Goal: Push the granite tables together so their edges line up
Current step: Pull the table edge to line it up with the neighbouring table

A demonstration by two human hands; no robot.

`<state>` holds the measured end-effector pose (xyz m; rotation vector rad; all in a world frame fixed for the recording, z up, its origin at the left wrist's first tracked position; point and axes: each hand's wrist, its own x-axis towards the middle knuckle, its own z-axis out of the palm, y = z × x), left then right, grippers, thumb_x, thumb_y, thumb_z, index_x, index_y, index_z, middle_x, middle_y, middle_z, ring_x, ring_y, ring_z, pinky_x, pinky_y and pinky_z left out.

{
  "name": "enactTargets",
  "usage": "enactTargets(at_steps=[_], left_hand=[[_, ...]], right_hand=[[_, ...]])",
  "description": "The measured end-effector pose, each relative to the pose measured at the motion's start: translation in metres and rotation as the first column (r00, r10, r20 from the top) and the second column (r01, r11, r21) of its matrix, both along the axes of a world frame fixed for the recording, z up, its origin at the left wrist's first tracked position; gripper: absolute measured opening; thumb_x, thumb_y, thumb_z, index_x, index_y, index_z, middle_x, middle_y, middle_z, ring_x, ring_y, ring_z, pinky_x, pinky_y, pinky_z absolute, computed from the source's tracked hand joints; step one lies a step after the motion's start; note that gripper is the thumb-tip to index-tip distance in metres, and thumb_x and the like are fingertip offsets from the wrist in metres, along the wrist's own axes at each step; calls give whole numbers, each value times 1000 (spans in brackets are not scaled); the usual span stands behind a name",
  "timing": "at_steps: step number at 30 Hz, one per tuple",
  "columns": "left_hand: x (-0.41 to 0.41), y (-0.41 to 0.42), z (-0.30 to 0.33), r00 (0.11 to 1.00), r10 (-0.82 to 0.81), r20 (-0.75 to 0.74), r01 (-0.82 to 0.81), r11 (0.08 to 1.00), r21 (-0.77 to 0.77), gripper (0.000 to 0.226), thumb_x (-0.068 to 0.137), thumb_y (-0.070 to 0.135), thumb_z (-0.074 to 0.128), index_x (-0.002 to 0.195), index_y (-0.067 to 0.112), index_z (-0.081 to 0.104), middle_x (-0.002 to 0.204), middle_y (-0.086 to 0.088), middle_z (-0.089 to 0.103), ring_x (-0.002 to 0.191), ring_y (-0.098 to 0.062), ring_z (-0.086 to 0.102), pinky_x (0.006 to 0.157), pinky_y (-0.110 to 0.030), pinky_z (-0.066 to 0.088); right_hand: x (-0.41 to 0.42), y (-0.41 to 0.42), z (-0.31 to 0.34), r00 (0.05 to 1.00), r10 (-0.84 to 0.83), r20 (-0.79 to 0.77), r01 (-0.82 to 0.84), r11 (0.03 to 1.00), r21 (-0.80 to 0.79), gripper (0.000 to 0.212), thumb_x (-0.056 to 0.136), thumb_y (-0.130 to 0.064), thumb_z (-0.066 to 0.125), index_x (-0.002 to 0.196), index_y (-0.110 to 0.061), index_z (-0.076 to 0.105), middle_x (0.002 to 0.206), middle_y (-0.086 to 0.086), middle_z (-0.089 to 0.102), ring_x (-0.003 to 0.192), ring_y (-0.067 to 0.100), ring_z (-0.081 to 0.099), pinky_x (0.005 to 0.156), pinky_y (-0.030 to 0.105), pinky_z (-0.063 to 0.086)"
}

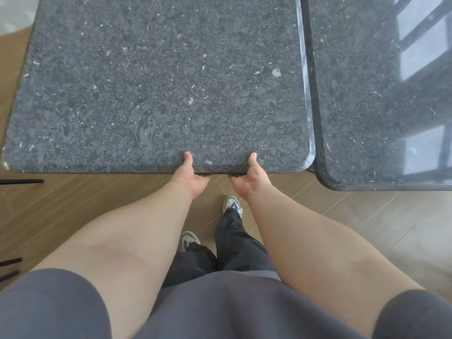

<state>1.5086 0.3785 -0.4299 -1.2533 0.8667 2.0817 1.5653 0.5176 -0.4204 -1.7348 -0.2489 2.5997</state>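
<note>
Two dark speckled granite tables fill the upper view. The left granite table [156, 81] is directly in front of me. Its right side lies against the right granite table [354, 94], with only a thin dark seam between them. The right table's near edge sits closer to me than the left table's near edge. My left hand [193, 177] grips the left table's near edge, thumb on top and fingers hidden underneath. My right hand [249, 178] grips the same edge a short way to the right, in the same manner.
Wooden floor [367, 216] runs under and around the tables. Black thin rods, perhaps chair legs [22, 181], stick in from the left edge. My feet in blue and white shoes [232, 204] stand just short of the table. Window reflections shine on the right table.
</note>
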Motion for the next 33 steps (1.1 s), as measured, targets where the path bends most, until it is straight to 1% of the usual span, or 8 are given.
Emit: enactTargets(at_steps=[3, 6, 9, 11, 14, 16, 21, 33], left_hand=[[0, -1, 0, 1000, 0, -7, 0, 1000, 3, 54, 100, 47, 56, 133, 5, 52, 137, -20, 60, 124, -37, 60, 108, -57, 46], [0, -3, -1, 1000, -2, -13, 3, 1000, 7, 50, 100, 47, 56, 126, 5, 54, 136, -20, 60, 125, -36, 60, 108, -56, 46], [0, -5, -3, 1000, -3, -6, 3, 1000, 10, 49, 99, 48, 56, 121, 4, 54, 136, -20, 60, 125, -36, 60, 108, -55, 47], [0, -5, -3, 1000, -12, -9, 12, 1000, 5, 49, 99, 49, 56, 116, 4, 54, 136, -20, 60, 124, -35, 60, 107, -54, 47], [1, -4, -2, 1000, -10, -2, 10, 1000, -17, 51, 99, 50, 55, 123, 5, 52, 138, -19, 59, 125, -34, 59, 109, -53, 46], [2, -3, -1, 1000, -8, 0, 8, 1000, -27, 53, 99, 50, 55, 127, 5, 51, 139, -18, 58, 126, -34, 59, 110, -53, 46], [3, -1, 2, 1000, 4, -6, -4, 998, -69, 57, 101, 48, 52, 139, 6, 47, 140, -18, 58, 127, -34, 59, 109, -54, 46], [6, 3, 6, 1000, 9, -13, -10, 996, -85, 55, 102, 47, 51, 140, 7, 47, 140, -18, 58, 127, -33, 59, 109, -54, 46]], right_hand=[[1, -2, -1, 1000, -9, -6, 9, 1000, 2, 50, 94, -36, 67, 134, -8, 53, 120, 17, 66, 112, 36, 64, 96, 53, 53], [2, -4, -1, 1000, 5, -7, -5, 1000, 8, 50, 94, -35, 67, 134, -7, 53, 113, 16, 66, 106, 35, 64, 95, 53, 53], [3, -5, -2, 1000, 3, -11, -3, 1000, 2, 50, 95, -35, 66, 135, -7, 53, 116, 17, 66, 111, 36, 63, 96, 52, 53], [4, -6, -2, 1000, 11, -21, -11, 1000, 3, 50, 95, -35, 65, 134, -7, 53, 115, 17, 66, 108, 37, 64, 96, 53, 53], [4, -5, -3, 1000, -4, -27, 4, 1000, 5, 49, 96, -35, 64, 135, -7, 52, 118, 17, 64, 106, 37, 63, 93, 54, 53], [4, -6, -3, 999, 2, -32, -2, 1000, -7, 49, 96, -35, 64, 135, -7, 51, 122, 18, 64, 107, 37, 64, 97, 54, 52], [5, -5, -4, 999, -15, -43, 14, 1000, -24, 52, 97, -34, 64, 139, -7, 48, 138, 18, 58, 123, 36, 58, 103, 54, 49], [8, 0, -5, 999, -1, -49, -1, 999, -50, 56, 96, -32, 65, 142, -7, 45, 142, 18, 54, 126, 36, 56, 100, 53, 51]])
